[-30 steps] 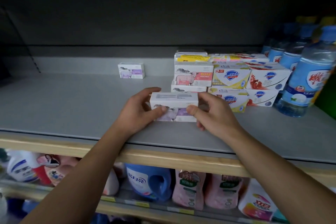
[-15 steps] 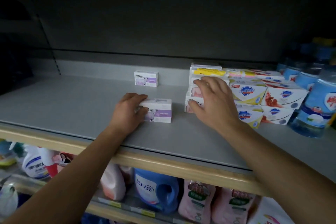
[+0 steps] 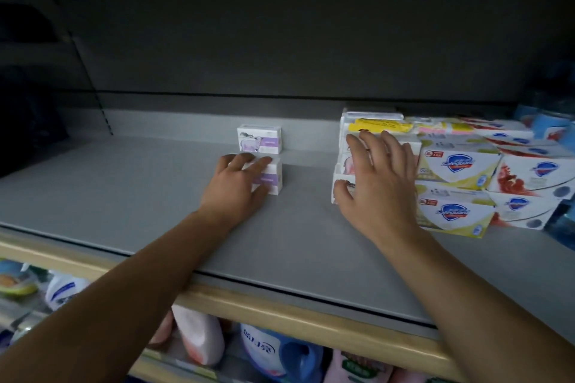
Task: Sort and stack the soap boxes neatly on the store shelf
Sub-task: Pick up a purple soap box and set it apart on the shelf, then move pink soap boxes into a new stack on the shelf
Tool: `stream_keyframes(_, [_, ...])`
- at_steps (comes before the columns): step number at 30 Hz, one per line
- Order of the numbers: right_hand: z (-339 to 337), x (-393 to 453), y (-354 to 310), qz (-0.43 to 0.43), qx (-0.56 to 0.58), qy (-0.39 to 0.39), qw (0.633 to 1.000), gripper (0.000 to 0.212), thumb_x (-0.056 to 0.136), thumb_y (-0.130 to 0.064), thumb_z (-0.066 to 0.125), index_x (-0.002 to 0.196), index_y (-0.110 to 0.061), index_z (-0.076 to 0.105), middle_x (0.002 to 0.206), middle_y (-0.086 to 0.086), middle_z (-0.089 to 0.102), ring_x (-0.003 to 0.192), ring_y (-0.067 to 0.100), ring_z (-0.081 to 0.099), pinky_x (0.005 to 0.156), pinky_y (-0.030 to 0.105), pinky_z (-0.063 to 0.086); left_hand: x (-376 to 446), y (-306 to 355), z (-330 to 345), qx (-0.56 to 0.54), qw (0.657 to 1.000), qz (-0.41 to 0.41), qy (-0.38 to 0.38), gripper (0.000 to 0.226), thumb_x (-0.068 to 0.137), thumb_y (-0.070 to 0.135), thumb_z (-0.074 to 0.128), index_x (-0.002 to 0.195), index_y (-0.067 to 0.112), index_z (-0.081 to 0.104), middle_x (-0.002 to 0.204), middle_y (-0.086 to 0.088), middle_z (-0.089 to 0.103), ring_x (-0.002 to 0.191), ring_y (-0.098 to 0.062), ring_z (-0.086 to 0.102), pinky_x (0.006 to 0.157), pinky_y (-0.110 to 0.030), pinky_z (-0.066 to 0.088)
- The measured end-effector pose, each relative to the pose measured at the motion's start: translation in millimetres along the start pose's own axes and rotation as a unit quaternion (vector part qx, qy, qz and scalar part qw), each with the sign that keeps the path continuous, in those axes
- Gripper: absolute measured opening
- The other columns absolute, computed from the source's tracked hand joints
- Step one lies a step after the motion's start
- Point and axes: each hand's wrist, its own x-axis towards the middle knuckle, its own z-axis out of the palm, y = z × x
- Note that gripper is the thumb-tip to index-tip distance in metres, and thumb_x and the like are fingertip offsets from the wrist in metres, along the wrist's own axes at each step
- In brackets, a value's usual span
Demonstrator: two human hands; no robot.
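A white soap box with a purple label (image 3: 271, 180) lies on the grey shelf (image 3: 124, 196), just in front of a matching purple box (image 3: 259, 140) that stands by the back wall. My left hand (image 3: 236, 188) holds the nearer box, fingers over its top and thumb on its front face. To the right stands a stack of white and pink soap boxes (image 3: 341, 165) with a yellow-topped box above it. My right hand (image 3: 378, 183) lies spread against this stack, fingertips on the upper box and thumb at the lowest one.
Stacked white Safeguard boxes (image 3: 457, 165) with yellow and red prints sit right of the pink stack. Blue-capped bottles (image 3: 553, 124) crowd the far right. The shelf's wooden front edge (image 3: 280, 317) runs below my arms, with detergent bottles (image 3: 267, 351) on the lower shelf.
My left hand carried the purple box left and back, close to the rear purple box. My right hand let go of it and reached onto the pink stack.
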Motion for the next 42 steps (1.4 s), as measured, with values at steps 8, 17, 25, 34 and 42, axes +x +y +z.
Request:
stream_keyframes(8, [7.5, 1.1, 1.2, 0.007, 0.039, 0.027, 0.999, 0.063, 0.076, -0.028, 0.064, 0.136, -0.013, 0.052, 0.14, 0.007, 0.05, 0.135, 0.035, 0.037, 0.114, 0.054, 0.024, 62.5, -29.0, 38.5, -0.022, 0.998, -0.044, -0.036, 0.071, 0.084, 0.037, 0.069, 0.147, 0.022, 0.041, 0.148, -0.012, 0.04, 0.139, -0.035, 0.024, 0.116, -0.034, 0.021])
stream_keyframes(17, [9.4, 3.7, 1.5, 0.005, 0.078, 0.059, 0.995, 0.061, 0.074, -0.03, 0.061, 0.131, -0.008, 0.058, 0.135, 0.009, 0.055, 0.131, 0.038, 0.042, 0.107, 0.058, 0.032, 101.6, -50.2, 65.2, -0.051, 0.997, -0.056, -0.021, 0.071, 0.083, 0.044, 0.07, 0.145, 0.023, 0.043, 0.149, -0.011, 0.039, 0.143, -0.032, 0.023, 0.119, -0.037, 0.018])
stream_keyframes(25, [4.7, 3.6, -0.5, 0.018, 0.084, 0.039, 0.996, 0.063, 0.074, -0.032, 0.06, 0.133, -0.01, 0.057, 0.137, 0.008, 0.053, 0.133, 0.037, 0.04, 0.11, 0.056, 0.03, 106.8, -55.0, 75.3, -0.068, 0.996, -0.064, -0.01, 0.074, 0.082, 0.047, 0.07, 0.146, 0.025, 0.041, 0.15, -0.009, 0.036, 0.144, -0.031, 0.017, 0.119, -0.036, 0.016])
stream_keyframes(34, [-6.0, 6.5, 4.8, 0.023, 0.124, 0.049, 0.991, 0.057, 0.074, -0.024, 0.063, 0.13, -0.012, 0.059, 0.132, 0.006, 0.056, 0.126, 0.034, 0.044, 0.109, 0.048, 0.034, 94.4, -12.1, 16.4, -0.082, 0.994, -0.063, -0.046, 0.067, 0.089, 0.036, 0.064, 0.148, 0.016, 0.04, 0.153, -0.008, 0.04, 0.141, -0.026, 0.034, 0.115, -0.033, 0.026])
stream_keyframes(42, [-28.2, 8.1, 47.0, 0.118, -0.005, -0.009, 0.993, 0.055, 0.081, -0.036, 0.068, 0.133, -0.025, 0.056, 0.133, 0.0, 0.055, 0.128, 0.032, 0.035, 0.111, 0.052, 0.024, 33.4, 89.1, -3.2, -0.41, 0.909, -0.069, -0.017, 0.03, 0.088, 0.028, 0.068, 0.117, 0.027, 0.065, 0.105, 0.007, 0.069, 0.079, -0.002, 0.064, 0.069, -0.005, 0.045])
